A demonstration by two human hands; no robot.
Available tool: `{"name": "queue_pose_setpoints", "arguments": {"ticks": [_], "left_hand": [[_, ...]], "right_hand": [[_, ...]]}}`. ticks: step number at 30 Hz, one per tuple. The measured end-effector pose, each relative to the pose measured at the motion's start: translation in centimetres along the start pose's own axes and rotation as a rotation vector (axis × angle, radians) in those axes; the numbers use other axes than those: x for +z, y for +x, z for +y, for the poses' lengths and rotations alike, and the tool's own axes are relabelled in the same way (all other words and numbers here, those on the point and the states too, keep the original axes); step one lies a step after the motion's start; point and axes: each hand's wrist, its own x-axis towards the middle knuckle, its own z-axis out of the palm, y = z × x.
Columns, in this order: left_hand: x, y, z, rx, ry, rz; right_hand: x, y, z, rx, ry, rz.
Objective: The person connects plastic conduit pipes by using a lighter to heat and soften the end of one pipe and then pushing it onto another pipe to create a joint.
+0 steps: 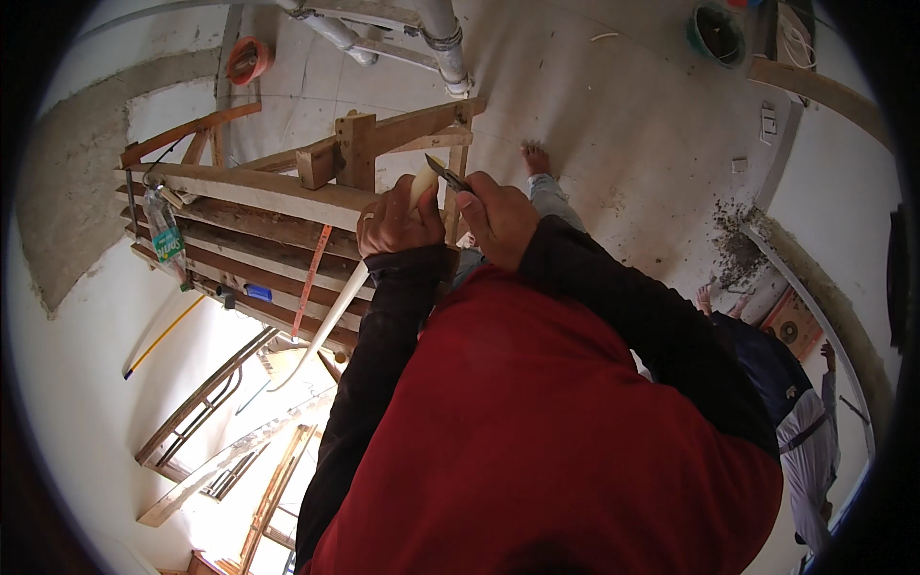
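Note:
My left hand is closed around a long white plastic pipe, close to its upper end. From there the pipe runs down past my left forearm and curves away at its lower end. My right hand grips a utility knife with its blade out. The blade lies at or very near the pipe's end; whether it cuts in cannot be made out. Both hands are close together beside a rough wooden stand.
On the stand are a plastic bottle, a red strip and a blue item. Metal scaffold legs stand ahead. An orange bucket and a green bucket sit farther off. Another person is at the right, near rubble.

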Motion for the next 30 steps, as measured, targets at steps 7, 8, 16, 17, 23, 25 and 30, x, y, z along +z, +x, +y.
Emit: {"name": "queue_pose_setpoints", "arguments": {"ticks": [7,8,16,17,23,25,30], "left_hand": [[0.0,0.1,0.2,-0.007,-0.008,0.018],[0.0,0.1,0.3,-0.013,0.0,0.017],[0.1,-0.1,0.1,-0.037,0.052,-0.035],[0.1,-0.1,0.1,-0.034,0.064,-0.037],[0.2,-0.4,-0.1,-0.044,0.055,-0.057],[0.3,-0.6,-0.2,-0.02,0.064,-0.043],[-0.1,-0.4,-0.1,-0.028,0.083,-0.066]], "right_hand": [[0.2,0.2,0.2,0.035,-0.048,-0.004],[0.2,0.3,0.2,0.043,-0.063,-0.011],[0.4,0.4,0.5,0.065,0.03,-0.017],[0.4,0.4,0.5,0.069,0.037,-0.021],[0.5,0.0,1.3,0.075,0.029,-0.026],[0.4,-0.2,1.4,0.049,-0.001,-0.016],[0.0,-2.7,6.3,0.128,-0.237,-0.059]]}}
